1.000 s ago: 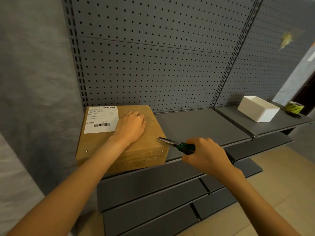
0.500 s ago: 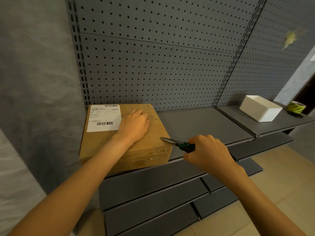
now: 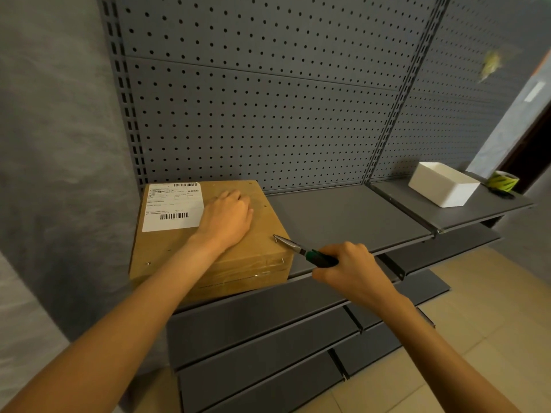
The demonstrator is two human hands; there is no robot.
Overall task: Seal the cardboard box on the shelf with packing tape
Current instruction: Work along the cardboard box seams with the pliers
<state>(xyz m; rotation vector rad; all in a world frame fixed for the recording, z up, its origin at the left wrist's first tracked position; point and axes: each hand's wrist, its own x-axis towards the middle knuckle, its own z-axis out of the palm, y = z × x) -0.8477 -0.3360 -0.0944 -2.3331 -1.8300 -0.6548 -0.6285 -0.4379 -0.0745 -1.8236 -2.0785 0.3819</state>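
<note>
A brown cardboard box point(image 3: 167, 254) with a white shipping label point(image 3: 173, 205) sits at the left end of the grey metal shelf point(image 3: 343, 222). My left hand point(image 3: 225, 217) rests flat on the box's top. My right hand point(image 3: 348, 268) grips green-handled pliers point(image 3: 301, 250), whose metal tips touch a staple at the top's right front corner. Clear tape runs along the box's front face. A roll of yellow-green tape point(image 3: 502, 180) lies at the far right of the neighbouring shelf.
A white plastic bin point(image 3: 444, 183) stands on the right shelf section beside the tape roll. Grey pegboard point(image 3: 268, 99) backs the shelving. Lower shelves point(image 3: 268, 338) jut out below. A grey wall closes the left side; tiled floor lies at lower right.
The view has shifted slightly. The pliers' tips have edged up onto the box's top near its right front corner. My left hand stays flat on the box.
</note>
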